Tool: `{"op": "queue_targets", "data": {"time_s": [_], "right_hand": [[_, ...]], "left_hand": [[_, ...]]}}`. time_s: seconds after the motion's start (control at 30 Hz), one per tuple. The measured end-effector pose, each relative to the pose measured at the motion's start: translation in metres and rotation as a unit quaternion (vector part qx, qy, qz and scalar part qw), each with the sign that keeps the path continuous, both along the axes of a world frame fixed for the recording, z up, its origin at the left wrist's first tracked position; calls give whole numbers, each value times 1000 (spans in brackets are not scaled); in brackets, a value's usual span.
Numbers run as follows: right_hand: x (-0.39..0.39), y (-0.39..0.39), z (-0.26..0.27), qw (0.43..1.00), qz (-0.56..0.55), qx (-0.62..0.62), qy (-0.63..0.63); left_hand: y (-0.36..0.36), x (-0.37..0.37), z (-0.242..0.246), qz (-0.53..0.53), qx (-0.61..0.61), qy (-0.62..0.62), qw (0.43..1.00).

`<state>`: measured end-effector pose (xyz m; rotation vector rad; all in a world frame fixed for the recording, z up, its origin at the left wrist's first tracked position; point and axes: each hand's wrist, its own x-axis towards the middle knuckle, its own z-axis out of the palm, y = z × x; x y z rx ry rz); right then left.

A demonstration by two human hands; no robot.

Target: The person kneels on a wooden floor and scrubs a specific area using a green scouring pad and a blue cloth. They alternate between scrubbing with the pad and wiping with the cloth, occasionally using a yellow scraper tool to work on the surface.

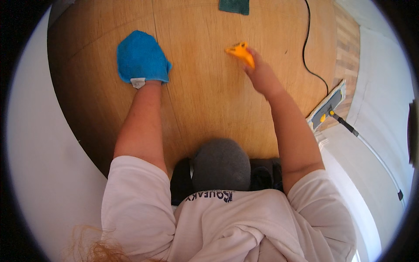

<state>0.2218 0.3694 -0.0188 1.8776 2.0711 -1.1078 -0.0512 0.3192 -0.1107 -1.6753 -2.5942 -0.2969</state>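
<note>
A blue cloth mitt [140,57] with a white tag at its cuff covers my left hand [142,60], which lies over the wood-look floor [203,82] at the left; its fingers are hidden inside. My right hand [260,72] grips an orange-yellow plastic hand scraper [242,54] by its handle, a little above or at the floor to the right of centre. The scraper's wide head points to the upper left. Whether it touches the floor I cannot tell.
A green cloth [234,6] lies on the floor ahead. A black cable [305,49] runs down the right side to a flat mop [327,104] with a metal pole [379,155]. White walls curve along the left [65,144] and right. My knee in grey fabric [221,163] is close in front.
</note>
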Motion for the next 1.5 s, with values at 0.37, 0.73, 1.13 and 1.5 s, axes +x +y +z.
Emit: {"op": "queue_targets", "data": {"time_s": [0.37,0.73,1.13,1.5], "right_hand": [[-36,-17,22,979,97,-162,-72],[-77,1,-5,953,298,-50,8],[-85,21,13,915,384,-115,-51],[-83,18,13,924,372,-79,30]], "left_hand": [[8,1,22,-6,-75,22,997],[2,0,14,-35,84,76,993],[3,-1,20,-17,-4,-5,1000],[9,-2,29,-5,-45,-20,999]]}}
